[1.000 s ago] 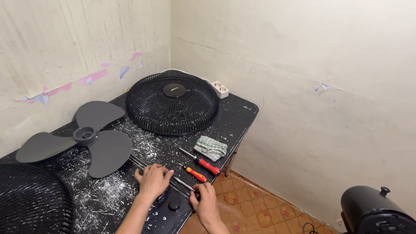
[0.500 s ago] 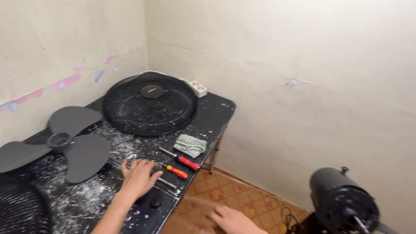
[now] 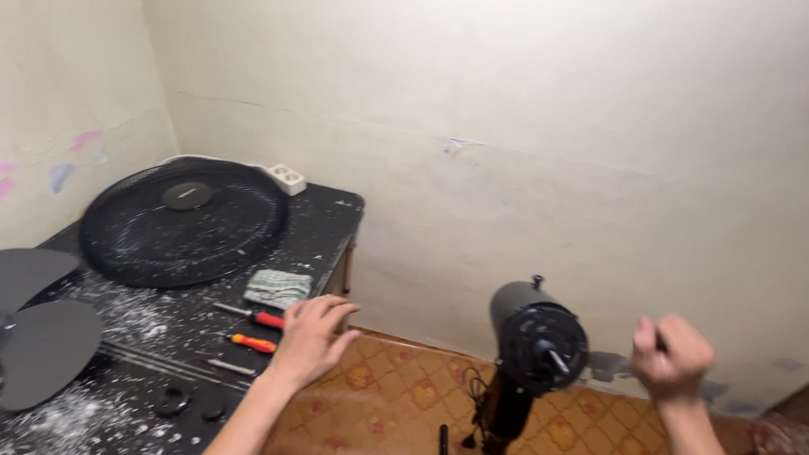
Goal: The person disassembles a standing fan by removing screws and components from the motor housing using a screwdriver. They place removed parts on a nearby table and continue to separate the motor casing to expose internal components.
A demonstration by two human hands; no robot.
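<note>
My left hand [image 3: 312,337] hovers with fingers spread over the front edge of the black table [image 3: 333,213], just right of a red-handled screwdriver [image 3: 255,316] and an orange-handled screwdriver [image 3: 251,343]. It holds nothing. My right hand [image 3: 672,358] is raised in a closed fist to the right of a black fan motor [image 3: 538,339] on its stand, a short way off and not touching it. The motor's bare shaft [image 3: 559,359] points towards me. I cannot make out anything inside the fist.
A black fan grille [image 3: 185,223] lies at the back of the table, a grey three-blade propeller [image 3: 6,320] at the left. A checked cloth [image 3: 277,287], a black ring nut [image 3: 175,400], thin metal rods [image 3: 168,363] and a white power strip [image 3: 287,178] also lie there. Patterned floor tiles [image 3: 389,402] run below.
My view swung right. My right hand left the table, crossed past the fan motor and closed into a raised fist. My left hand lifted and shifted to the table's front edge.
</note>
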